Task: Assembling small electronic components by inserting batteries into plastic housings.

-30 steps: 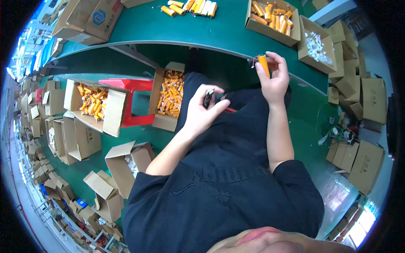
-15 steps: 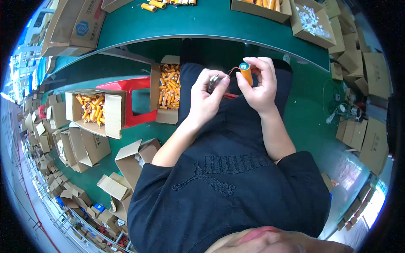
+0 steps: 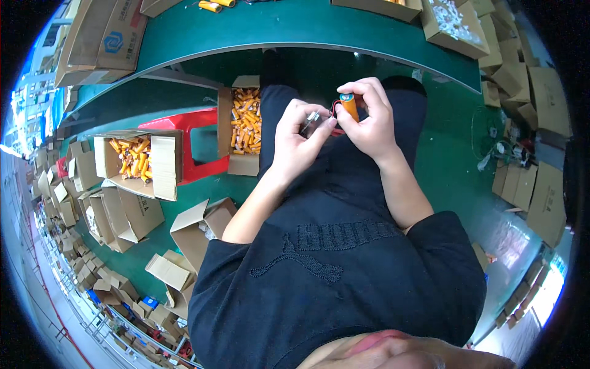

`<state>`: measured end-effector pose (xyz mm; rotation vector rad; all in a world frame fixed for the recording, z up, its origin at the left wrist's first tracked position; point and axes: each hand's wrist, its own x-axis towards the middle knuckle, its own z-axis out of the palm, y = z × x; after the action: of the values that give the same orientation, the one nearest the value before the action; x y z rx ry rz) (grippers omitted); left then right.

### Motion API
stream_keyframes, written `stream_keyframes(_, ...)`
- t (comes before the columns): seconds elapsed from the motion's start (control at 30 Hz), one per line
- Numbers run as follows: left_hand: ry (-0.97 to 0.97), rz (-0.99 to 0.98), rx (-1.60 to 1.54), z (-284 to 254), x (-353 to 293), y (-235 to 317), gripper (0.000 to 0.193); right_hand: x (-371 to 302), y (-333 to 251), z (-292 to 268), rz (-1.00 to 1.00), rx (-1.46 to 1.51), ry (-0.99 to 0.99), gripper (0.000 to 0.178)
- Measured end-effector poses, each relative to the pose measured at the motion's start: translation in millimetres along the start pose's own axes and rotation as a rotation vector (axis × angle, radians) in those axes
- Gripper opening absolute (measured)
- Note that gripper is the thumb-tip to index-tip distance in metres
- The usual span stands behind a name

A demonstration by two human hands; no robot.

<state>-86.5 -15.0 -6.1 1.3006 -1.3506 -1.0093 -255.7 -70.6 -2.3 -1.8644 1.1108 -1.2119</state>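
Over my lap, my right hand (image 3: pixel 372 126) pinches an orange cylindrical battery (image 3: pixel 350 109) upright between thumb and fingers. A pale disc shows on its blue-edged top end. Short red and black wires (image 3: pixel 335 107) run from the battery toward my left hand (image 3: pixel 296 140). Closed thumb against fingers, that hand grips a small silvery metal piece (image 3: pixel 311 123), whose kind I cannot make out. The wires' far end is at my left thumb tip, and the fingers partly cover it.
A red stool (image 3: pixel 208 168) stands left of my legs beside an open carton (image 3: pixel 166 165) of orange batteries. Another battery carton (image 3: pixel 244 165) sits next to my left leg. Ahead is a green-topped table (image 3: pixel 276 27) with more batteries (image 3: pixel 210 7) and cartons. Cardboard boxes line both sides.
My right hand has brought the battery slightly left, closer to my left hand, and the wires are more bunched. The view has shifted a little, with the table higher in the picture.
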Motion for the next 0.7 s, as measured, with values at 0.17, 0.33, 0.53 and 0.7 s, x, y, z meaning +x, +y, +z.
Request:
stream_keyframes(0.17,0.012,0.11,0.077,1,3,-3,0.01,-3,3,0,0.027,-0.018,-0.045,0.03)
stream_keyframes(0.33,0.04,0.147,0.217,1,3,3,0.008,-8,8,1,0.093,0.0,-0.211,0.029)
stream_keyframes(0.53,0.024,0.105,0.279,-7,2,1,0.005,-12,9,4,0.105,0.172,-0.309,0.021)
stream_keyframes(0.7,-0.005,0.138,0.307,-15,7,-6,0.005,-13,10,5,0.024,0.169,-0.235,0.016)
